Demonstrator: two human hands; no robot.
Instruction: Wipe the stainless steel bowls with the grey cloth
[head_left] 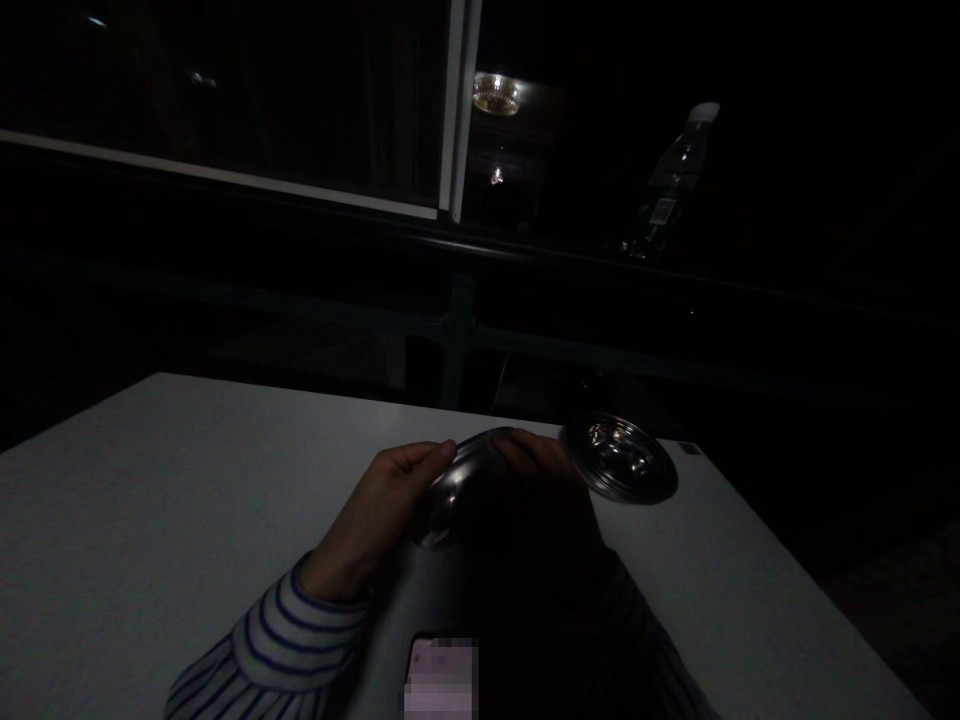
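Steel shows dully between my hands: a shallow steel dish [450, 487], tilted on edge above the white table [150, 520], close to the middle of its far side. My left hand [379, 512] is closed on the dish's near-left rim, thumb along the top edge and the fingers curled behind it. My right hand [541, 462] lies in deep shadow on the other side; its fingers [525, 447] touch the upper rim, but I cannot tell whether they grip or only rest there.

Just to the right of that hand sits a second steel plate [619, 458], round and ridged, catching a few highlights. It looks slightly tilted toward me, near the table's far right edge; whether it touches my hand is lost in the dark.

My striped sleeve [281, 650] runs down to the lower left. A phone [441, 680] lies on the table close to me, between my forearms.

Beyond the table everything is dim. A pale window frame [456, 110] stands upright, with a bright reflection [496, 93] just beside it. A clear bottle [677, 175] with a white cap leans on the dark ledge to the right, well apart from the table.
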